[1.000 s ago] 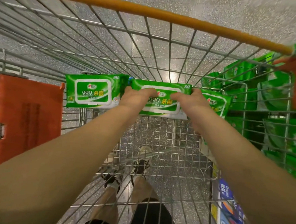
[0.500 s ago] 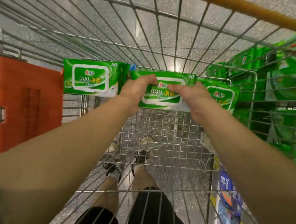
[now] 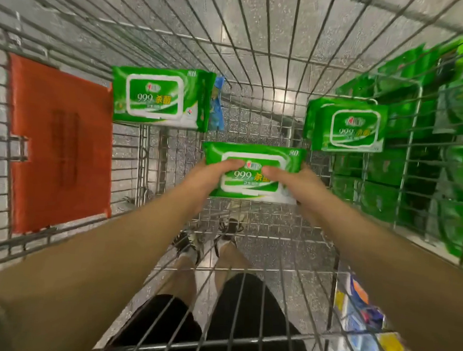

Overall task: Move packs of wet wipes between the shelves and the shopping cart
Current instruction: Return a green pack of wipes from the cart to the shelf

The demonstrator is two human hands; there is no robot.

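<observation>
Wet-wipes pack [image 3: 252,173], gripped by left hand [image 3: 211,174] and right hand [image 3: 297,182], sits mid-basket inside wire cart [image 3: 258,53], between two packs [image 3: 159,97] [image 3: 351,126] at its side walls, over speckled floor [image 3: 270,223].

Inside the cart [image 3: 261,50], the held pack [image 3: 252,173] sits at centre between the left hand [image 3: 211,174] and right hand [image 3: 302,183]; a second pack [image 3: 159,99] lies at ten o'clock, a third pack [image 3: 348,126] at two o'clock, the shelves [image 3: 425,148] beyond at three o'clock

Retail shop aisle: wire shopping cart [image 3: 258,56], shelves [image 3: 427,158] stocked with identical green wipe packs, speckled polished floor [image 3: 179,17].
</observation>
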